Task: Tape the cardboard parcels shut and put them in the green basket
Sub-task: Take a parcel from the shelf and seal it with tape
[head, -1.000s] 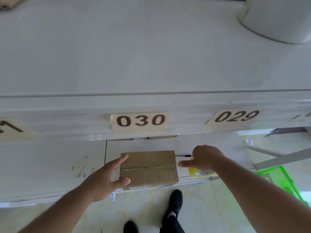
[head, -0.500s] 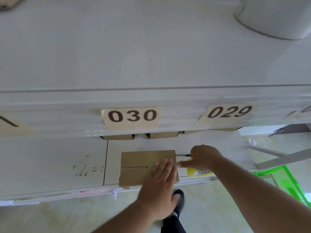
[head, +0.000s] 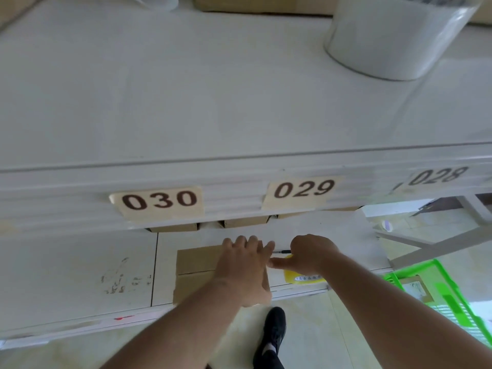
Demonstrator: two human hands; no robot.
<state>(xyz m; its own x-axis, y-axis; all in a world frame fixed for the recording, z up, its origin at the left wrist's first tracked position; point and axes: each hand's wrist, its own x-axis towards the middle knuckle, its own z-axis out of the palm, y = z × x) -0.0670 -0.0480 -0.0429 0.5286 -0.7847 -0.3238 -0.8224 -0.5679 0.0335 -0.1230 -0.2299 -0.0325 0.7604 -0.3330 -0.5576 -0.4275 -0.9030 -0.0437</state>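
A brown cardboard parcel [head: 195,270] lies on the lower white shelf [head: 80,275], under the label 030. My left hand [head: 245,265] lies flat on the parcel's right half, fingers straight and spread, pressing down on the top. My right hand [head: 306,253] sits just to the right of the parcel, fingers curled around a yellow tape dispenser [head: 303,276], with the thumb stretched toward the parcel's edge. A dark pen-like object [head: 282,251] lies behind the two hands. The green basket [head: 450,291] stands on the floor at the lower right.
An upper white shelf [head: 213,102] with labels 030, 029 and 028 overhangs the work spot. A white tub [head: 394,38] stands on it at the right. More cardboard boxes [head: 245,222] sit at the back of the lower shelf. My black shoe [head: 274,331] is on the floor.
My left hand moved from the parcel's left side onto its top, then slid further back across the right half. My right hand stayed at the yellow dispenser.
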